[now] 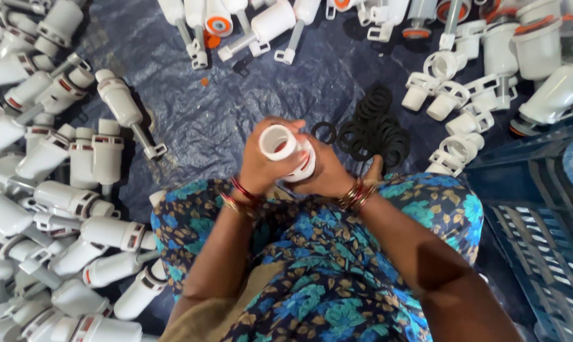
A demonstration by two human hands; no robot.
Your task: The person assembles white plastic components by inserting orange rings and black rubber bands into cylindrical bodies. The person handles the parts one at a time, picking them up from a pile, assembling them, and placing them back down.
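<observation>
1. Our left hand [261, 166] and right hand [327, 174] are both closed around one white plastic fitting [286, 151], held just above our lap with its open round mouth facing up.
2. A heap of black rubber rings [375, 130] lies just beyond our right hand, and one loose ring [324, 132] sits beside the fitting.
3. The only bare ground is a patch of dark blue plastic sheet [197, 114] ahead of our left hand.
4. White finished fittings [52, 209] crowd the whole left side, piled close together.
5. More white parts [476, 82] line the far edge and the right.
6. A blue crate [540, 234] hems in our right side.
7. We sit on the floor, with the sheet spread under everything.
</observation>
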